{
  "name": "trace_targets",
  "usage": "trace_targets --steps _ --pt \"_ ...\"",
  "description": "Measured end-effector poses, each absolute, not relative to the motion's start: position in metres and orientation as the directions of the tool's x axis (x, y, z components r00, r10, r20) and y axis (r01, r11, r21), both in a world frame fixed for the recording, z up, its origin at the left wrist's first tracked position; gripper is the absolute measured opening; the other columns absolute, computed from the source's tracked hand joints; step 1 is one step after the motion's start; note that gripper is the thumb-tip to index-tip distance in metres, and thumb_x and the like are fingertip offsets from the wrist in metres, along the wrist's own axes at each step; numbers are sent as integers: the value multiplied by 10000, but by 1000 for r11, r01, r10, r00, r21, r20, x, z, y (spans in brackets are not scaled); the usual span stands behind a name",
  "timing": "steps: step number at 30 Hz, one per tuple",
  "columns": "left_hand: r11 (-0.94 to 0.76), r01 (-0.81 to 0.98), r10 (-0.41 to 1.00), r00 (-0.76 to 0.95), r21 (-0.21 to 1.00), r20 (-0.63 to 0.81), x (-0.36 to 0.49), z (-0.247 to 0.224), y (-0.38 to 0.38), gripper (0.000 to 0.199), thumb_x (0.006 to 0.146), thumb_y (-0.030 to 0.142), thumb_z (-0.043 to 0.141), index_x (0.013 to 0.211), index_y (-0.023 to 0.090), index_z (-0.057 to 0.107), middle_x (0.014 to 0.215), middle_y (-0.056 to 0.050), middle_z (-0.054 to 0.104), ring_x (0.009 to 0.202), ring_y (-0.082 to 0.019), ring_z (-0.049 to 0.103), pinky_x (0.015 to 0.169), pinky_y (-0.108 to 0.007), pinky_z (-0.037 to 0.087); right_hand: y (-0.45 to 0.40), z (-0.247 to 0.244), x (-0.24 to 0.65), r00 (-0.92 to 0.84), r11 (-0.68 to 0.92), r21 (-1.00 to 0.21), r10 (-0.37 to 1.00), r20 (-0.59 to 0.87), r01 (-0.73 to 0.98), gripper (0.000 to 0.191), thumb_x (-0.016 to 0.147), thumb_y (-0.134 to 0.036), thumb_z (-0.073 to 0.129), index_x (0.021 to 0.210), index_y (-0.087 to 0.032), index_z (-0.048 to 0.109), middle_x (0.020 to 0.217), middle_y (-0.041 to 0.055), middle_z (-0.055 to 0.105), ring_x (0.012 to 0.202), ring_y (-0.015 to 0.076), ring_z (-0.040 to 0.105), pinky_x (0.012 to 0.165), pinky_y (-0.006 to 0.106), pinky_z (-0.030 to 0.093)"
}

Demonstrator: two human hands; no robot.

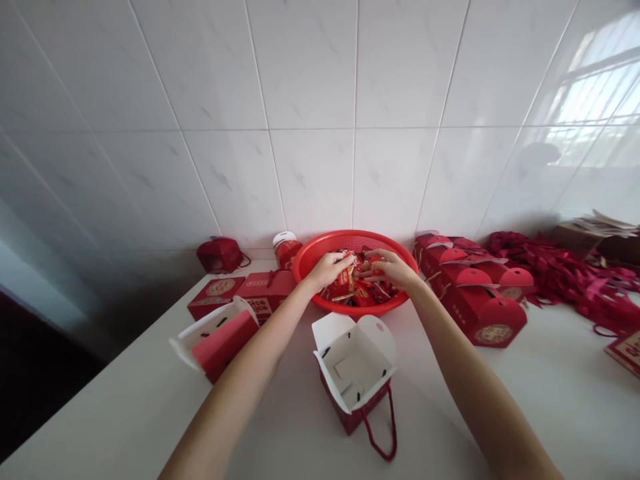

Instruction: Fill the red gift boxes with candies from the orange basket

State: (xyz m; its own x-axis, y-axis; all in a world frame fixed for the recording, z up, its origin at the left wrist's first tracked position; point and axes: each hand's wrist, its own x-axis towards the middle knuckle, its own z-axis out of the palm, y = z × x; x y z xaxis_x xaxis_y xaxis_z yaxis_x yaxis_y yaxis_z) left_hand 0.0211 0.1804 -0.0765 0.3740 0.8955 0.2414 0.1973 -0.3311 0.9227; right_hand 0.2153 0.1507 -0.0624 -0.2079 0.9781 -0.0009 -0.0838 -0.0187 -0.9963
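Observation:
Both my hands are inside a red plastic basket (305, 263) piled with red and gold wrapped snack packets (364, 293). My left hand (328, 269) is closed on the top edge of a red packet (343, 284) at the basket's left side. Over the packets on the right, my right hand (389, 268) has its fingers apart and slightly curled, with the fingertips close to the wrappers. Between my forearms stands an open red gift box (356, 373) with a white inside, its flaps up and a dark red cord handle hanging toward me. Its floor is bare.
Left of my left arm lie another open box (225, 343) and red closed boxes (215, 297). A small red box (220, 255) stands at the back left. Several closed boxes (480, 303) line the right, beside a heap of dark red ribbons (555, 270). A tiled wall (310, 180) is behind.

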Motion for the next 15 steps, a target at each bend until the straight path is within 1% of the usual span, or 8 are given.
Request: trace_targets --steps 3,5,8,11,13,15 --pt "-353 166 897 339 921 283 22 -76 180 405 804 559 664 782 156 626 700 -23 630 690 -161 608 629 -257 471 150 -62 215 -241 2 -999 970 14 -51 271 777 29 553 969 -156 599 827 77 750 725 188 749 672 291 628" --pt "-363 148 905 288 920 311 23 -74 180 376 813 535 645 796 160 622 744 -27 643 737 -164 613 669 -257 476 152 -63 215 -247 14 -999 969 22 -33 259 766 34 564 938 -150 624 825 72 750 708 179 745 672 281 630" --pt "-362 126 928 145 924 344 23 -69 180 309 842 474 572 834 169 622 848 -32 672 863 -174 625 771 -257 479 154 -66 216 -261 15 -999 965 24 -36 227 764 19 589 905 -153 633 787 54 746 693 172 742 657 263 633" --pt "-345 136 938 3 929 348 22 -66 182 294 863 438 490 862 171 612 969 -48 689 985 -190 623 870 -273 465 157 -68 217 -282 13 -998 959 28 -54 210 758 -10 625 899 -165 622 750 41 740 704 178 744 670 270 640" --pt "-314 214 945 -21 925 326 22 -66 183 342 878 473 457 885 167 608 1023 -70 690 1030 -214 620 912 -297 450 158 -69 217 -288 16 -998 957 33 -59 224 756 -13 632 917 -168 618 767 44 744 734 183 748 728 294 643" --pt "-255 348 965 34 902 260 23 -68 182 421 881 543 452 965 166 620 1077 -88 691 1056 -241 620 929 -314 444 159 -70 218 -289 15 -998 957 32 -62 250 756 -7 633 943 -172 615 809 50 748 764 185 752 789 323 637"
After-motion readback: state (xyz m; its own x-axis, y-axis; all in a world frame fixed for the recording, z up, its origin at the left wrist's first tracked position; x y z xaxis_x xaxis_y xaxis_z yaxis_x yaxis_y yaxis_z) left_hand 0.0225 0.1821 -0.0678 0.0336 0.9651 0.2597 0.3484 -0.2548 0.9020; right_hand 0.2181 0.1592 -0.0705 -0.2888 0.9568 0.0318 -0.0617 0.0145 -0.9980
